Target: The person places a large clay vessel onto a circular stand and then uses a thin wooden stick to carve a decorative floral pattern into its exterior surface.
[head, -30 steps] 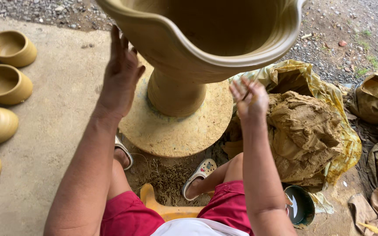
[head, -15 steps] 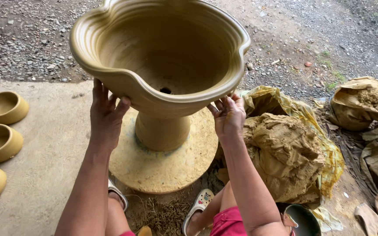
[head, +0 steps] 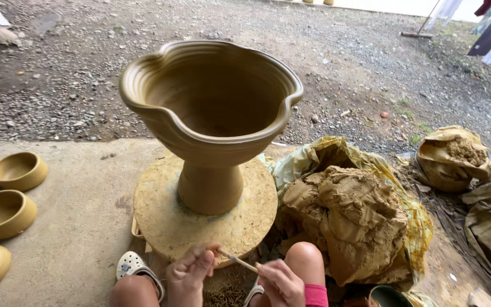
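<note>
1. We sit on a concrete floor [head: 75, 227] edged by gravel ground.
2. Our left hand [head: 190, 276] and right hand [head: 279, 282] are close together, each pinching 1 end of a thin wooden stick [head: 237, 261] just below the round wheel [head: 206, 219].
3. A wet clay pedestal pot [head: 211, 119] stands on it.
4. 4 small clay bowls [head: 4, 213] sit left; a clay lump [head: 345, 219] lies right.

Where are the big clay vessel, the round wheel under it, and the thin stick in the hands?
Big clay vessel [head: 211, 96], head view: inner wall of the bowl.
Round wheel [head: 166, 219], head view: bare top left of the stem.
Thin stick [head: 238, 261], head view: mid-shaft, between both hands.
</note>
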